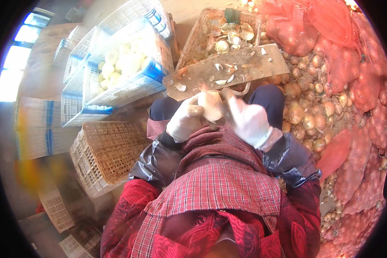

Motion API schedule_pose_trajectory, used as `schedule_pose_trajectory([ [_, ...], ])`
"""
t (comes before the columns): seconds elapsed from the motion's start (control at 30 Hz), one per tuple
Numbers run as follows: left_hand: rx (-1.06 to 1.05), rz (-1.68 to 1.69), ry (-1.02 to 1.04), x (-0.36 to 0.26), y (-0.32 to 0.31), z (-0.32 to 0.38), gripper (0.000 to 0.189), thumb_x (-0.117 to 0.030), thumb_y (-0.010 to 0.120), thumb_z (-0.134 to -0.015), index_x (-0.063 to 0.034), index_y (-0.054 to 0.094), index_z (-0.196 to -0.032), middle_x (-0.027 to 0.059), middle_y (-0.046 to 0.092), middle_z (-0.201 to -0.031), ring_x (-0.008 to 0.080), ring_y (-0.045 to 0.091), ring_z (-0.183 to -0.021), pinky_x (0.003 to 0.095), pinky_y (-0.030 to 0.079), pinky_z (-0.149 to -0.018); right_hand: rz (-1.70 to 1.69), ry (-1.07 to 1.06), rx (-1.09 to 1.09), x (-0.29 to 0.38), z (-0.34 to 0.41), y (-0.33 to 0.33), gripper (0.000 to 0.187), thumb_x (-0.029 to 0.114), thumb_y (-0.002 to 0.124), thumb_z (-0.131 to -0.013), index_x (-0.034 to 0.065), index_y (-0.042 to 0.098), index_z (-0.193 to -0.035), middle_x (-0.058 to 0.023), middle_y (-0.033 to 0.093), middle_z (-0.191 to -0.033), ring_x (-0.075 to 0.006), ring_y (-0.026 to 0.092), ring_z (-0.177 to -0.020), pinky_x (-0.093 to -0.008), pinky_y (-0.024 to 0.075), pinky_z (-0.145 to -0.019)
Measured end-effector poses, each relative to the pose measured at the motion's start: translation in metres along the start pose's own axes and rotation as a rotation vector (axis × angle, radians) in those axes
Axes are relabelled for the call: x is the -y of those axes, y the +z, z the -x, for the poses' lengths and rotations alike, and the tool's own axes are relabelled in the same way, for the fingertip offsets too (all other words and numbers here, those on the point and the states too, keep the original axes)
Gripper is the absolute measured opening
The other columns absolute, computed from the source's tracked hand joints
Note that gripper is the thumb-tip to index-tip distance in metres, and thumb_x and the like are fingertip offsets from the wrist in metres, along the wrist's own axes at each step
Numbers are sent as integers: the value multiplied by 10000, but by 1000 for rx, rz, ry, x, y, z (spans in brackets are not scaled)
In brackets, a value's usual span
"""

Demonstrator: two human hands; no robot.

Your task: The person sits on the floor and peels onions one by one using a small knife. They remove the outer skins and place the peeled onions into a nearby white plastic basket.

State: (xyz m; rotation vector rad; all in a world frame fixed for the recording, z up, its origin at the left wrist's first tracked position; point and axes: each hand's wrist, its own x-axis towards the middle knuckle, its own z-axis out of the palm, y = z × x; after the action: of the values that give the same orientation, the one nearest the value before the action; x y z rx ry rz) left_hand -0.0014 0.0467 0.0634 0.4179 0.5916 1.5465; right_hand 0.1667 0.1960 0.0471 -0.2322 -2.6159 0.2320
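Observation:
In my gloved left hand [188,119] is a pale, partly peeled onion [210,104], held above my lap. My right hand [250,121], also in a white glove, is at the onion's right side. Its fingers are blurred, so I cannot tell whether it grips a tool or a piece of skin. Just beyond both hands a worn wooden board [196,75] slants across, with scraps of onion skin [221,82] on it. A curved, pale strip [245,89] shows at the board's near edge. Behind the board stands a dirty plastic crate [188,40] with onion skins and trimmings [233,37].
Peeled onions [124,66] fill part of a white-and-blue crate [116,98] at left. A stained plastic crate [116,148] stands by my left elbow. Loose unpeeled onions [309,121] cover the floor at right, beside red mesh sacks [338,61] of onions.

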Motion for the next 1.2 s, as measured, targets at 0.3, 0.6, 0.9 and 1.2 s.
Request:
schedule_pose_trajectory([
  [0.3, -140, 35, 88, 4, 2, -2, 633, -71, 626, -797, 49, 429, -1387, 207, 603, -1218, 310, 619, -1119, 426, 509, -987, -107, 366, -174, -37, -12, 2, 533, 147, 683, -851, -79, 506, -1300, -138, 634, -683, -284, 646, -548, -357, 506, -476],
  [0.6, -153, 82, 293, 20, 5, -22, 354, -163, 518, -989, 23, 497, -1290, 161, 588, -1250, 305, 574, -1170, 455, 465, -1026, -259, 253, -148, 32, 5, 6, 774, 77, 723, -749, -25, 405, -1447, -125, 657, -844, -283, 636, -566, -375, 498, -494],
  [0.9, -290, 320, 173, 32, 14, -22, 246, -166, 451, -1053, -12, 536, -1224, 87, 590, -1152, 232, 568, -1091, 389, 444, -1033, -185, 228, -142, 29, 7, 16, 770, 111, 709, -752, -32, 409, -1446, -101, 571, -741, -256, 618, -544, -371, 471, -472],
  [1.2, -398, 209, 151, 19, 23, -3, 420, -161, 553, -981, 23, 459, -1346, 140, 596, -1237, 252, 601, -1125, 398, 502, -976, 59, 461, -29, -41, 4, 49, 551, 200, 629, -880, -42, 473, -1349, -116, 639, -679, -286, 646, -536, -369, 507, -465],
])
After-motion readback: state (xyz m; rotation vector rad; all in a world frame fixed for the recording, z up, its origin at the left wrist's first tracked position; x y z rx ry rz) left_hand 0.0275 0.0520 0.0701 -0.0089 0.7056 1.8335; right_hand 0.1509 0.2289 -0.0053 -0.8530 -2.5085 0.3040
